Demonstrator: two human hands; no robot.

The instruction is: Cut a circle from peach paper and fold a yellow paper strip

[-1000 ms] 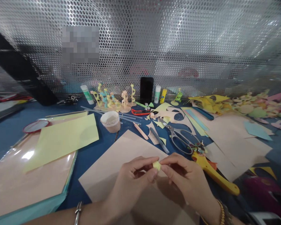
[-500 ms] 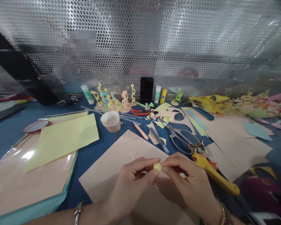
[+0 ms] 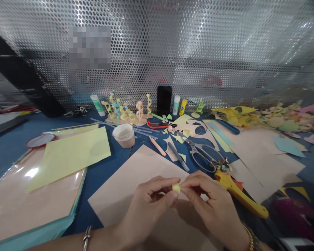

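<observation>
A small piece of yellow paper is pinched between both hands, its far edges hidden by fingertips. My left hand grips it from the left with thumb and forefinger. From the right, my right hand pinches its other edge, fingers curled. Both hands are above a pale pink sheet lying on the blue table. Beyond them are scissors with grey handles, a grey-blue pen-like stick and a pink paper roll.
A paper cup stands left of centre. Curled paper figures, glue sticks and an upright phone line the back before a perforated metal panel. A yellow-handled tool lies right; a yellow sheet tops a plastic folder left.
Both hands hold the same pinch on the yellow paper, with only a very slight shift of the fingers. The objects on the table have not moved.
</observation>
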